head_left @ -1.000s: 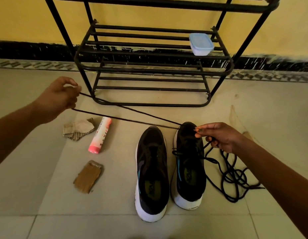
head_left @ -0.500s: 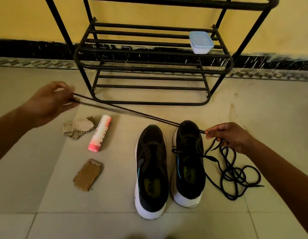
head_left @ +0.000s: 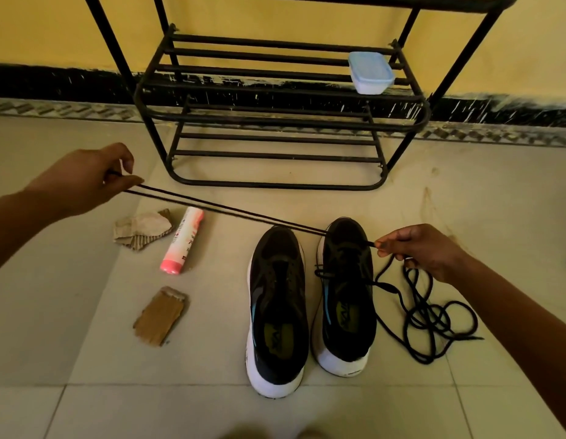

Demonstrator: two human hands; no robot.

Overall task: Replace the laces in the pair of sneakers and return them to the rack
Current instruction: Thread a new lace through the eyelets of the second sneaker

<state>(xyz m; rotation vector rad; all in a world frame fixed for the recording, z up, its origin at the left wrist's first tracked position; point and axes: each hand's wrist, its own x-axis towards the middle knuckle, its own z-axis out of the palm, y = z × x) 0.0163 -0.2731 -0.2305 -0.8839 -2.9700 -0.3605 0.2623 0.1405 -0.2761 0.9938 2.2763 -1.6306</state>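
The black rack fills the upper middle of the frame, with no shoes on the shelves in view, so putting the pair back is the last job. Both shoes stand on the floor in the lower middle. The centre sneaker shows no lace that I can make out. The other sneaker, just to its right, has a lace crossing its middle eyelets.

At the left middle, the left hand pinches a doubled lace between thumb and fingertips. The right hand, right of centre and just beside the other sneaker's toe, pinches the far end with its remaining fingers curled. A loop of the loose laces piled at the lower right seems to hang from it.

This looks like evening the two strands before threading. To do it well:
- Hold the two strands taut and side by side.
- Match the tips at one hand so the fold marks the true middle.
- Don't let the pile tangle in.
- Start at the lowest eyelets.

A pink tube and cardboard scraps lie at the lower left. A small plastic box sits on the rack at the upper right.
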